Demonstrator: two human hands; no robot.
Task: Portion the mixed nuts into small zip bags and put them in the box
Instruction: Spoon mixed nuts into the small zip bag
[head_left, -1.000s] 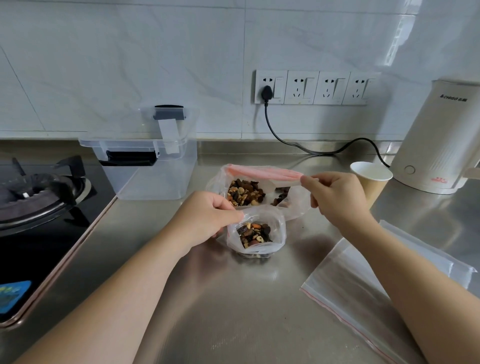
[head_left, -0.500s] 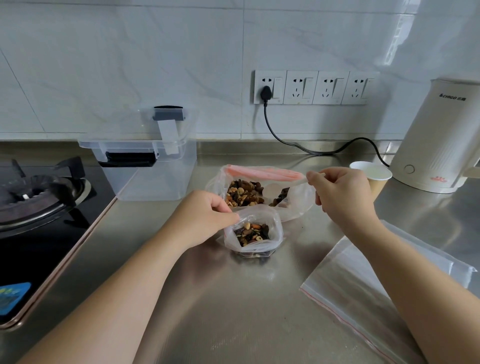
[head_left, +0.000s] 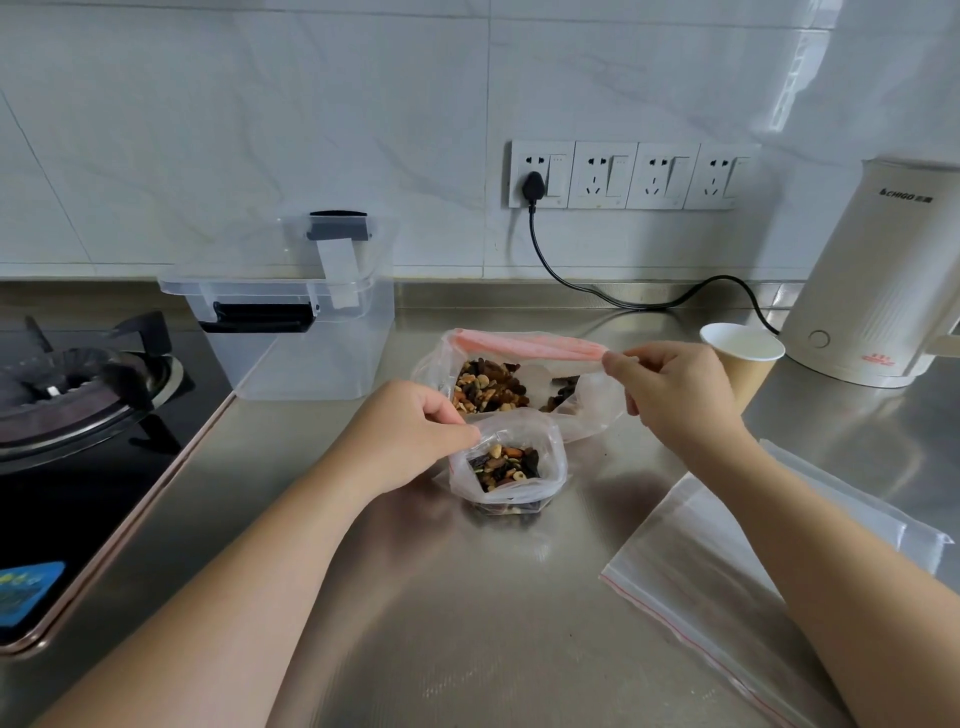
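Observation:
A small zip bag (head_left: 550, 447) stands open on the steel counter with mixed nuts (head_left: 506, 465) in its bottom. My left hand (head_left: 410, 436) pinches its left rim. Just behind it lies the big bag of mixed nuts (head_left: 587, 415) with a pink zip strip, its mouth open. My right hand (head_left: 675, 392) pinches the right end of that strip. The clear plastic box (head_left: 311, 358) stands at the back left, its lid leaning upright behind it.
A stack of empty zip bags (head_left: 727, 582) lies at the right front. A paper cup (head_left: 740, 358) and a white kettle (head_left: 878, 280) stand at the back right, with a black cord (head_left: 623, 299) along the wall. A gas hob (head_left: 78, 405) fills the left.
My right hand has shifted slightly right and down along the big bag's strip. The small bag's mouth stands a little wider. My left hand has barely moved.

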